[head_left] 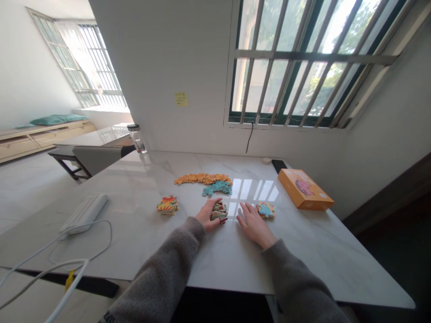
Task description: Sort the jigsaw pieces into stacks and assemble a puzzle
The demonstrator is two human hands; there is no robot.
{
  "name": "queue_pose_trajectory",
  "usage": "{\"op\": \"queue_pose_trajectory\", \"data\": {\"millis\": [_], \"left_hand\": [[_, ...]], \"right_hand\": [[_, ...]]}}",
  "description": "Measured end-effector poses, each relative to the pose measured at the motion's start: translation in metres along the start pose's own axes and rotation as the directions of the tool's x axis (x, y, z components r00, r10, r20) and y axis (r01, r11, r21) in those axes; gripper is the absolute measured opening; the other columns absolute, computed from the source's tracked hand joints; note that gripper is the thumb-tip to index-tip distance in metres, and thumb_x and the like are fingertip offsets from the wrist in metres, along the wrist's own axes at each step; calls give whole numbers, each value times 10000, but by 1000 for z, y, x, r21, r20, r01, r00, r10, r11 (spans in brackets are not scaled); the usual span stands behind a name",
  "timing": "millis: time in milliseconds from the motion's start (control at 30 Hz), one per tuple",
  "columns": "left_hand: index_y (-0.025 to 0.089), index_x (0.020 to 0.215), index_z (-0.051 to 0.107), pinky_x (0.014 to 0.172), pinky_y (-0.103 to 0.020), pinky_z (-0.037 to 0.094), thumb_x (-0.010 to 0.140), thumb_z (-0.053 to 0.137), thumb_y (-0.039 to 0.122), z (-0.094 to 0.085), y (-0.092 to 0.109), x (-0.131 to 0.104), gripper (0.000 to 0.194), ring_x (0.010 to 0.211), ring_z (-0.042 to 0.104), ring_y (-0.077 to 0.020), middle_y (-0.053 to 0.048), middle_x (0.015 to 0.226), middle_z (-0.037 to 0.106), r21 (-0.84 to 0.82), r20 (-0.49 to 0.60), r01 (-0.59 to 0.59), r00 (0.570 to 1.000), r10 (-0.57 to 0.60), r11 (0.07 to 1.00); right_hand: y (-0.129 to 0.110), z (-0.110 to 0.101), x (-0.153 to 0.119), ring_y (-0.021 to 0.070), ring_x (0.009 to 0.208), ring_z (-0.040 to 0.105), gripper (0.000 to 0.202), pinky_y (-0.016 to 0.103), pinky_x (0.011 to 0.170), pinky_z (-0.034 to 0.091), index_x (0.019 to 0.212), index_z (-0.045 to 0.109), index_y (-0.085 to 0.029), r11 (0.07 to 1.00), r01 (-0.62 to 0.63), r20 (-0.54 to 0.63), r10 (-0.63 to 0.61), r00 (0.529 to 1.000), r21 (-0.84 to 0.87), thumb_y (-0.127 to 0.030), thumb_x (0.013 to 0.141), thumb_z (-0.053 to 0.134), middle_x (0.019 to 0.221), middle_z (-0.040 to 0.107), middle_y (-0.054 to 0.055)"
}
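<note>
Two hands reach in over the bench [235,269], and only the left hand [206,216] is at the dark green and red clump [220,211] of jigsaw pieces, which lies on the near side of the teal pile [219,188]. From the left hand's palm the clump lies to the right, in the opening between the index finger on the end facing the teal pile and the thumb on the end away from it. Its longer way seems to run from near the teal pile back toward the person, though the hand covers part of it. Those fingers are partly open and curved about the pieces; whether they pinch them or only rest against them, I cannot tell.

The right hand [255,225] is farther off, nearer the person than the teal pile and to its right. Its fingers are spread a little, with nothing seen in them, and point toward the clump across a gap. Beyond that hand, farther right of the teal pile, sits a stack with a light blue top piece [266,210]. Left of the teal pile and nearer the person is a red and yellow stack [167,204].
</note>
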State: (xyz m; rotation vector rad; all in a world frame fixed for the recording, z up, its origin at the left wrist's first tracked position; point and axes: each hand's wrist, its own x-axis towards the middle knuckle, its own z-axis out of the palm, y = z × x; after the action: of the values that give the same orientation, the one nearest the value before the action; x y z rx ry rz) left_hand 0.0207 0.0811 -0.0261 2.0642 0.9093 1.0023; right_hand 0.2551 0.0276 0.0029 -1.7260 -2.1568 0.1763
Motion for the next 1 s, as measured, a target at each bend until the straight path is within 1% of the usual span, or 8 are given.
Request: {"op": "queue_pose_trajectory", "data": {"millis": [100,200,300,433,633,800,900,1000], "left_hand": [[212,1434,385,1078,-480,442,694,683,123,0,0,-1,803,1176,576,-273,-112,1250,538,-55,23,8,1000,-6,998],[223,1473,332,1081,-479,440,759,706,203,2,4,-1,807,1188,574,-272,-115,1284,546,-125,66,0,998,8,992],[219,1459,365,1083,-488,432,800,715,294,2,10,-1,750,1190,569,-285,-119,1281,555,-77,49,-43,998,47,996],[219,1408,444,1058,-493,446,766,760,356,0,14,1,728,1137,575,-293,-107,1213,565,70,31,-78,997,76,995],[218,1457,385,1095,-494,430,587,863,292,-5,3,0,996,1184,532,-304,-108,1258,445,89,60,-98,994,93,991],[221,1463,383,1103,-508,413,689,794,272,-5,-1,1,878,1176,540,-292,-104,1228,497,73,70,-93,994,88,993],[234,1458,401,1113,-496,410,732,761,266,-5,2,1,811,1181,540,-282,-101,1236,479,47,30,-73,997,71,996],[244,1455,419,1106,-478,427,753,745,273,-4,8,-1,774,1180,551,-275,-98,1246,476,-18,32,-81,996,82,997]], "right_hand": [[-6,-5,2,314,1271,496,476,481,1105,385,1404,460,-106,991,73,-45,-68,997,112,-271,958,442,1336,555,198],[-19,-5,2,251,1107,583,415,418,999,472,1356,459,-164,917,193,-72,-179,981,350,-254,950,455,1187,621,133],[-29,0,2,220,933,617,357,388,888,504,1275,478,-195,860,206,-88,-186,979,467,-242,923,508,1051,647,86],[-29,7,3,206,824,604,322,374,816,499,1206,492,-206,862,189,-123,-149,981,471,-227,890,551,969,632,58],[-24,5,4,197,783,590,241,336,737,481,1124,499,-200,899,141,-141,-89,986,415,-247,891,541,894,603,33],[-26,0,2,181,745,580,130,306,695,460,1020,534,-215,909,145,-110,-111,988,391,-201,892,515,811,594,3],[-27,0,1,179,744,578,167,312,701,474,1043,541,-214,891,173,-111,-139,984,421,-172,885,507,819,589,7],[-26,-1,2,211,889,591,260,361,802,502,1136,542,-208,870,225,-182,-159,970,439,-175,880,516,948,595,55]]}}
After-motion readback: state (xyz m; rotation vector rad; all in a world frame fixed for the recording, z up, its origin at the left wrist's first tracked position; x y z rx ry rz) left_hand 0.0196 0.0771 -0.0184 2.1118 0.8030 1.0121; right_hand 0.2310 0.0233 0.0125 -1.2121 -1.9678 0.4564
